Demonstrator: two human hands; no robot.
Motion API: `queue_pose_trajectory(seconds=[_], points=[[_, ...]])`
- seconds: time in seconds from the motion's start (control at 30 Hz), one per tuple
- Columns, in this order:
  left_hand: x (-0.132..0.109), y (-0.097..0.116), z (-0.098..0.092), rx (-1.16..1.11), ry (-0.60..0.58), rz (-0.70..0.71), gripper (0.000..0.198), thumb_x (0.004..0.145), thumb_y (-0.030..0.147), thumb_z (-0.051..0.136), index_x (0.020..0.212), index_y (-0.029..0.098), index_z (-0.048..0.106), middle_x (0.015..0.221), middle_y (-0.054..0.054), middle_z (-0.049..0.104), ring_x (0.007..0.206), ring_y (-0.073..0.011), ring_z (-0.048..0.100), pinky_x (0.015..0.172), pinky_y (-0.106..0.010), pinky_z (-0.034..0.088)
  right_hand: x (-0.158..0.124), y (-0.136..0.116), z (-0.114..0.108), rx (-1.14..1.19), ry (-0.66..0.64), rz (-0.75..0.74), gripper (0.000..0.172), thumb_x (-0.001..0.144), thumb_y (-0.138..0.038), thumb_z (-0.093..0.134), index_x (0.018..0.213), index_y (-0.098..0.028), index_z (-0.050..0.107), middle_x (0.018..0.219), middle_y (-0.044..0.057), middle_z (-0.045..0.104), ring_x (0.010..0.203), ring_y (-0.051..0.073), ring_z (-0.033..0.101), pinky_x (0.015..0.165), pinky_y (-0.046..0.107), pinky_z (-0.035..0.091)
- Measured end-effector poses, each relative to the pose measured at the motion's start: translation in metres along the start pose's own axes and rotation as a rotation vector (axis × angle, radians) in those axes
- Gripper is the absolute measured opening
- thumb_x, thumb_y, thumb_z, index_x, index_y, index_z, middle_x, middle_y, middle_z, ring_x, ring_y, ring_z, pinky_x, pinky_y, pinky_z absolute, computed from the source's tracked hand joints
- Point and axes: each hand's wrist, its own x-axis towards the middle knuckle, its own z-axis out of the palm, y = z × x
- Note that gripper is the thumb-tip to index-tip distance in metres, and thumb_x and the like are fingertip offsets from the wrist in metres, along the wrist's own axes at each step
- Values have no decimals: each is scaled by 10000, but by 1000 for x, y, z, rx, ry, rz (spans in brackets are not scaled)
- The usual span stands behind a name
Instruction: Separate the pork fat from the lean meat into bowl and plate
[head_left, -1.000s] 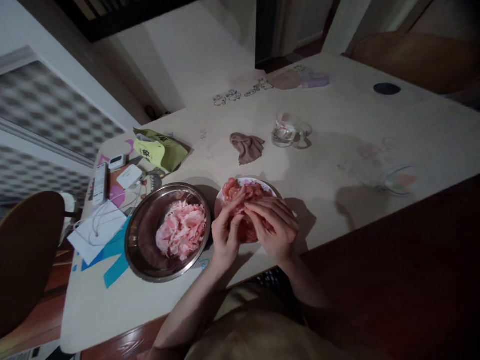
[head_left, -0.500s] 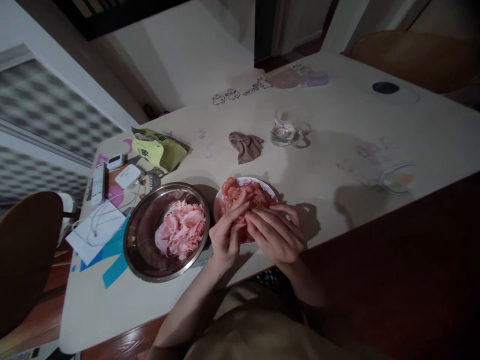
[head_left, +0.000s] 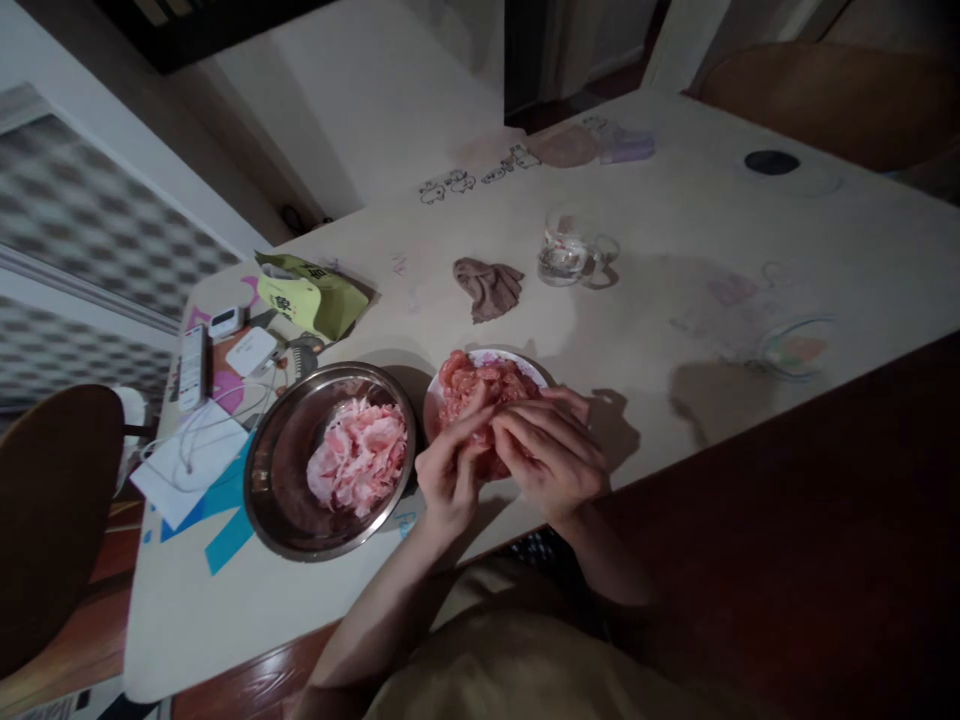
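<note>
Reddish raw meat [head_left: 480,387] lies heaped on a white plate with a pink pattern [head_left: 433,408] at the table's front edge. Over its near side, my left hand [head_left: 452,465] is closed, thumb and fingers pinched together. My right hand [head_left: 551,455] is closed beside it, fingertips meeting those of the left. Whatever lies between the fingertips is mostly hidden, probably a bit of the meat. Left of the plate stands a steel bowl [head_left: 279,500] holding pale pink, shredded-looking meat [head_left: 360,457].
Behind the plate are a crumpled brown cloth [head_left: 487,288] and a glass mug of clear liquid [head_left: 562,258]. A green pouch [head_left: 315,297], a remote control [head_left: 193,367], a white charger [head_left: 252,352] with cable and a white paper [head_left: 191,465] lie at the left. A chair [head_left: 60,525] stands beyond.
The view has shifted slightly. Both hands stay over the plate, fingertips together, with only small finger movements.
</note>
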Motion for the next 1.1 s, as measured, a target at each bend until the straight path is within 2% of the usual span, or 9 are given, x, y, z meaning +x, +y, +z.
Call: queue_pose_trajectory(seconds=[0.2,0.27,0.33,0.43,0.5,0.7,0.83,1.0,1.1], points=[[10,7,1,-99,-46,-179,485,972,371,644,1432,234,568,1492,-129,582,1427,-287,527,1204,-447,438,1,4,1,27,-11,56,212,906,-101,707,1050,-250,750,897,-15,814,825,142,767,942,365,555],[9,5,1,-96,-46,-217,514,926,346,715,1413,243,582,1436,-117,629,1357,-273,593,1169,-424,476,-1,5,-1,25,-15,33,239,911,-86,692,1064,-260,753,903,-24,816,819,138,769,955,367,548],[8,3,-1,-59,-20,-240,415,906,299,740,1309,238,660,1299,-92,715,1216,-244,687,1070,-375,551,-2,7,-3,35,-33,-2,261,917,-77,677,1086,-260,752,932,-20,818,854,141,773,958,366,546],[7,1,-4,-11,52,-215,260,902,237,738,1162,227,728,1138,-58,775,1048,-197,747,924,-292,603,-3,8,-7,51,-78,-28,270,906,-88,693,1123,-241,745,994,7,816,941,161,766,935,368,556],[7,1,-6,6,83,-163,254,900,193,731,1151,232,727,1108,-42,782,1014,-173,754,884,-250,603,-3,7,-10,47,-98,-27,278,894,-82,704,1125,-231,747,1016,22,813,965,172,757,915,370,569],[3,0,-8,92,47,-16,190,939,179,650,1102,208,743,1021,-51,797,933,-176,773,828,-245,617,-3,1,-13,44,-54,7,265,881,-82,706,1084,-249,743,964,11,813,885,163,765,842,338,635],[0,-1,-6,102,77,-39,157,958,236,632,1053,193,749,982,-57,799,909,-182,776,797,-253,623,-5,-2,-9,35,8,74,234,876,-83,703,1039,-247,742,914,7,807,840,151,768,839,314,635],[2,0,-3,68,119,-45,137,936,192,657,1045,199,740,961,-42,792,887,-164,770,786,-232,604,-5,-2,-7,54,50,202,190,901,-94,675,1002,-243,734,929,29,799,852,161,763,796,316,636],[4,0,-1,65,176,-69,144,908,173,697,1044,204,732,961,-28,783,885,-150,760,762,-209,589,-2,0,-8,75,31,194,200,903,-81,665,1010,-236,731,940,28,796,878,160,758,820,323,633]])
